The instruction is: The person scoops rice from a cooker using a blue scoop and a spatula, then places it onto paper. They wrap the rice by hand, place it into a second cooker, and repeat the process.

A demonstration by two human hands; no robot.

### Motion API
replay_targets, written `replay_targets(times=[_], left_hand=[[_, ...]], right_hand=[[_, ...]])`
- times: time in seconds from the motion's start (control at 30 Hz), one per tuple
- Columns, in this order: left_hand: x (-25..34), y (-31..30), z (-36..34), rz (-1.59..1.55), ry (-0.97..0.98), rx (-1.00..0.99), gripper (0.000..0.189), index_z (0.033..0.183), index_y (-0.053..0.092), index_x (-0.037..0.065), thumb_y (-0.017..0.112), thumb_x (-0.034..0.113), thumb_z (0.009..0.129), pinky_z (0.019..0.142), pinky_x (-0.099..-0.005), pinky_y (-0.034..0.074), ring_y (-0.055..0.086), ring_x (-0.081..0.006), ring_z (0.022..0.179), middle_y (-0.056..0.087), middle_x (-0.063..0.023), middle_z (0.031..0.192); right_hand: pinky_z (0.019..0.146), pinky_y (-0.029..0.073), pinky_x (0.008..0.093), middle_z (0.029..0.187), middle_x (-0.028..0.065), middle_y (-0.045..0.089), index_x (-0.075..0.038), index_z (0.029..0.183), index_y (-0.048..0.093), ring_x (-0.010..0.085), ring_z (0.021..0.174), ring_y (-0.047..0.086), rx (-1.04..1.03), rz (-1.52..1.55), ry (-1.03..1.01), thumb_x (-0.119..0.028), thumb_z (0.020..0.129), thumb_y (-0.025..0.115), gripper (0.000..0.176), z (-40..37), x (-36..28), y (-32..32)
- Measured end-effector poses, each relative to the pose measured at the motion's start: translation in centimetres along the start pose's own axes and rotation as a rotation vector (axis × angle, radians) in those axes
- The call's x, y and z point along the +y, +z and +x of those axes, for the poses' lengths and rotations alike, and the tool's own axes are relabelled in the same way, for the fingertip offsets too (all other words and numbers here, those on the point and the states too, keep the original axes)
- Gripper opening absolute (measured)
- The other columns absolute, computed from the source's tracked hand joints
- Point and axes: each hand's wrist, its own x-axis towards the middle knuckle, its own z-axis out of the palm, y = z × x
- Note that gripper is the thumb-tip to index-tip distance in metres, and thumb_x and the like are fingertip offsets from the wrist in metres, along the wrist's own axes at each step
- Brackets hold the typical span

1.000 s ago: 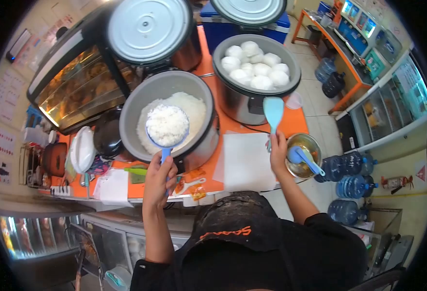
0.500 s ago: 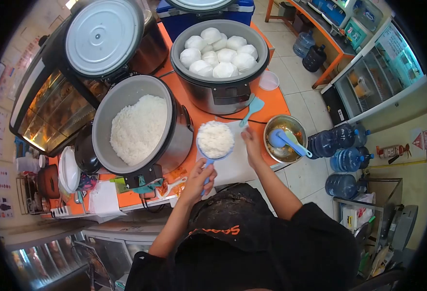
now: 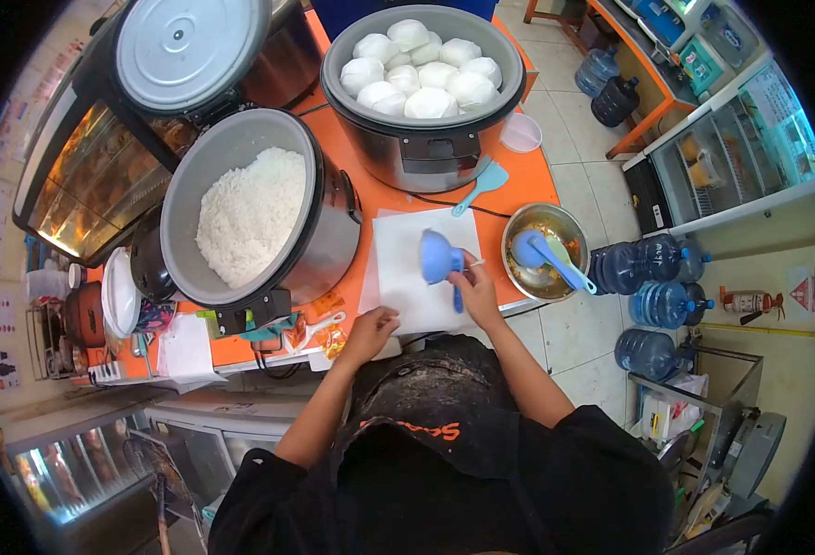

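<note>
My right hand (image 3: 474, 291) grips a blue rice scoop (image 3: 437, 257) over white sheets of paper (image 3: 403, 264). The scoop is turned over, with the back of its round bowl facing up, so whatever is in or under it is hidden. My left hand (image 3: 370, 335) is by the lower left corner of the paper, fingers curled in and nothing visible in them. Left of the paper stands an open rice cooker (image 3: 178, 222) with loose white rice (image 3: 252, 217). Behind it, another cooker (image 3: 357, 153) holds several round white paper-wrapped bundles (image 3: 431, 76).
On the right corner of the orange table (image 3: 544, 182), a metal bowl (image 3: 569, 222) holds a blue scoop (image 3: 532, 250) and orange-brown food. A teal spatula (image 3: 483, 183) and clear cup (image 3: 522, 134) lie nearby. Orange packets (image 3: 332, 340) and a white spoon (image 3: 322, 326) sit left of my left hand.
The scoop full of rice, held upright in my left hand, is now tipped over in my right hand. My left hand has let go and drawn down to the paper's corner.
</note>
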Motion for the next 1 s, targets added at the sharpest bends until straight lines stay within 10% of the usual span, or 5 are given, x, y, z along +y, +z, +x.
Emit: replay_targets(times=[0.07, 0.2, 0.53, 1.0], left_hand=[[-1.4, -1.3, -1.5, 0.115, -0.076, -0.014, 0.029, 0.115, 0.068, 0.001, 0.071, 0.02, 0.092, 0.08, -0.0354, 0.056, 0.072, -0.026, 0.09, 0.073, -0.0172, 0.102], [-2.5, -1.6, -1.7, 0.17, -0.135, 0.009, 0.026, 0.109, 0.069, 0.001, 0.071, 0.019, 0.09, 0.079, -0.0375, 0.056, 0.072, -0.0282, 0.087, 0.073, -0.0169, 0.099], [-3.7, 1.8, 2.8, 0.364, 0.322, 0.03, 0.03, 0.11, 0.071, 0.008, 0.076, 0.017, 0.081, 0.094, -0.0418, 0.048, 0.06, -0.0309, 0.112, 0.066, -0.0111, 0.11], [-3.4, 5.0, 2.3, 0.461, 0.369, 0.063, 0.033, 0.111, 0.071, 0.013, 0.077, 0.024, 0.081, 0.095, -0.0439, 0.044, 0.057, -0.0279, 0.113, 0.061, -0.0065, 0.112]], right_hand=[[0.083, 0.053, 0.0406, 0.11, 0.0185, 0.065, -0.009, 0.137, 0.057, 0.0313, 0.095, 0.067, 0.087, -0.428, -0.318, -0.003, 0.091, 0.061, 0.046, 0.3, 2.8, 1.0], [0.074, 0.053, 0.0488, 0.095, 0.0198, 0.063, -0.008, 0.137, 0.055, 0.0403, 0.085, 0.065, -0.014, -0.884, -0.255, -0.014, 0.09, 0.067, 0.048, 0.3, 6.7, 3.0], [0.084, 0.05, 0.0464, 0.106, 0.017, 0.061, -0.008, 0.141, 0.053, 0.0359, 0.098, 0.063, -0.07, -0.786, -0.318, -0.024, 0.09, 0.071, 0.057, -0.1, 4.2, 1.1], [0.092, 0.037, 0.0505, 0.117, 0.0111, 0.055, -0.012, 0.117, 0.065, 0.0308, 0.113, 0.052, -0.181, -0.858, -0.294, -0.029, 0.078, 0.078, 0.045, 3.5, -0.8, 1.4]])
